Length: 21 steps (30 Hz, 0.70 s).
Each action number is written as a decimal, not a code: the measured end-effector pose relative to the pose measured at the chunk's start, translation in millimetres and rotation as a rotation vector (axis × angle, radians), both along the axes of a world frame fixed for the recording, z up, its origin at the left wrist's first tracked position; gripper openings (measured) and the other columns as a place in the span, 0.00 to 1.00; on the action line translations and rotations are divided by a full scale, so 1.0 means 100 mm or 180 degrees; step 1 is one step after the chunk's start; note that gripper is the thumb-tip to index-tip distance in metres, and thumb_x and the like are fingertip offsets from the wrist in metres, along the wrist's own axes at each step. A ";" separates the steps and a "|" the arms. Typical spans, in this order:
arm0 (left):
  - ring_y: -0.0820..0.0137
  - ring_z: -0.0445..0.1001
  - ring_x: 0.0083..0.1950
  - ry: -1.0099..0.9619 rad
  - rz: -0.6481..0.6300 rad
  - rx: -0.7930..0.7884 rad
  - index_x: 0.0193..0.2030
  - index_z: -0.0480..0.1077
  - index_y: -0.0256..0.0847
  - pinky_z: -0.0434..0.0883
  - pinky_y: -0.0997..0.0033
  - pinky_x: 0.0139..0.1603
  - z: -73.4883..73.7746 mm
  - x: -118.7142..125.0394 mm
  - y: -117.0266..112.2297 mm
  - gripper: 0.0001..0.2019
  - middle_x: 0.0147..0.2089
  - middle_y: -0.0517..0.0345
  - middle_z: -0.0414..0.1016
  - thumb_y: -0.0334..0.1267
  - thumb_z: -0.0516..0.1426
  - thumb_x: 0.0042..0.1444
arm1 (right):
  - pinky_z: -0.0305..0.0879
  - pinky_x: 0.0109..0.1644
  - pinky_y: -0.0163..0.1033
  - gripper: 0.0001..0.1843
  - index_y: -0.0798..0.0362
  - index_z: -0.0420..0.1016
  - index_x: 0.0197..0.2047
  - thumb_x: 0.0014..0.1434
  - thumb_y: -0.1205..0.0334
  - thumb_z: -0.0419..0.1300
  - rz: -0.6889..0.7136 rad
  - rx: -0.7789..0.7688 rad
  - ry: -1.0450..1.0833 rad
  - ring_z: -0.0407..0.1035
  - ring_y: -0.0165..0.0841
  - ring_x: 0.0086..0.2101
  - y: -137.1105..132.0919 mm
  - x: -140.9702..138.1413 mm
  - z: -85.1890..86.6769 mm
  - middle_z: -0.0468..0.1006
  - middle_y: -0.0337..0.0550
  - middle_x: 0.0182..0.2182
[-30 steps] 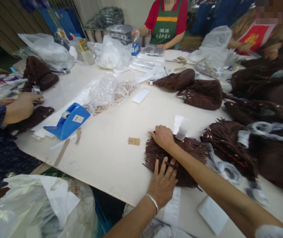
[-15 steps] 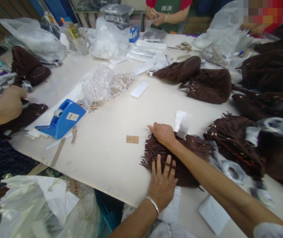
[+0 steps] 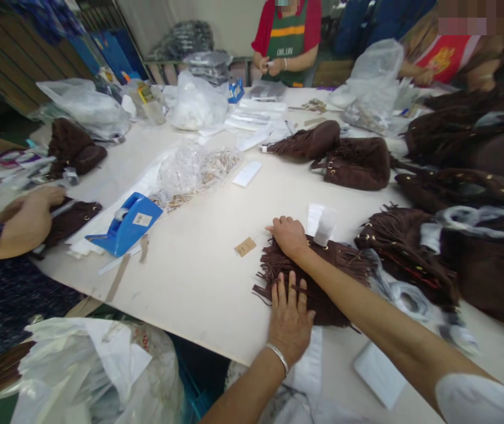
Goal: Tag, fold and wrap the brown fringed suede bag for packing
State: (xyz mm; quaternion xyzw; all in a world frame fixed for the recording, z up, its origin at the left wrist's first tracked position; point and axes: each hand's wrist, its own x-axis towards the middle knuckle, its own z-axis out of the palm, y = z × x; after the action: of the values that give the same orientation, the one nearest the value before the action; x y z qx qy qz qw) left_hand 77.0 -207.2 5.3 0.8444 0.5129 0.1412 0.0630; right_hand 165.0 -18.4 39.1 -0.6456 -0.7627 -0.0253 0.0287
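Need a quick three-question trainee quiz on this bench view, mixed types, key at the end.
1. Open: what do the left hand and the right hand both touch?
2. True or false: the tan tag is held in the right hand.
3. Multiple choice: which wrist wears the silver bracelet? A) left B) right C) neither

Key:
1. The fringed brown bag.
2. False; it lies on the table, apart from both hands.
3. A
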 end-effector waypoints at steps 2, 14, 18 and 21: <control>0.45 0.39 0.74 0.0019 -0.0017 0.0026 0.71 0.48 0.34 0.58 0.39 0.68 0.01 0.00 0.00 0.36 0.75 0.38 0.37 0.46 0.55 0.61 | 0.58 0.48 0.43 0.22 0.57 0.71 0.48 0.71 0.49 0.45 0.0581 0.0170 0.0026 0.67 0.42 0.47 -0.08 0.00 0.06 0.75 0.55 0.46; 0.42 0.40 0.74 -0.0049 0.0222 -0.0157 0.73 0.42 0.38 0.57 0.36 0.66 -0.01 -0.01 -0.02 0.38 0.75 0.33 0.34 0.49 0.55 0.61 | 0.50 0.44 0.44 0.24 0.56 0.75 0.33 0.71 0.51 0.46 0.2305 -0.0012 -0.0264 0.65 0.38 0.36 0.01 0.13 -0.27 0.77 0.49 0.32; 0.44 0.38 0.74 -0.0084 0.0216 -0.0323 0.73 0.41 0.38 0.54 0.38 0.68 -0.02 -0.01 0.01 0.38 0.75 0.33 0.30 0.47 0.54 0.62 | 0.50 0.45 0.45 0.25 0.57 0.76 0.35 0.71 0.52 0.45 0.1907 0.0011 -0.0245 0.65 0.40 0.38 0.02 0.14 -0.29 0.78 0.51 0.34; 0.44 0.37 0.75 -0.0091 0.0203 -0.0341 0.73 0.40 0.38 0.54 0.37 0.68 -0.03 0.00 0.01 0.38 0.75 0.34 0.30 0.48 0.54 0.62 | 0.51 0.46 0.46 0.24 0.59 0.76 0.37 0.71 0.53 0.45 0.1760 0.0035 -0.0223 0.64 0.42 0.40 -0.01 0.15 -0.32 0.77 0.54 0.36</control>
State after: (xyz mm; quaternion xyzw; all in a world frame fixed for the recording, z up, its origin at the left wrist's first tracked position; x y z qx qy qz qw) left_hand 76.6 -205.9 2.3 0.8209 0.5454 0.1275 0.1109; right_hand 179.7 -19.7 7.4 -0.4115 -0.9103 -0.0429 0.0117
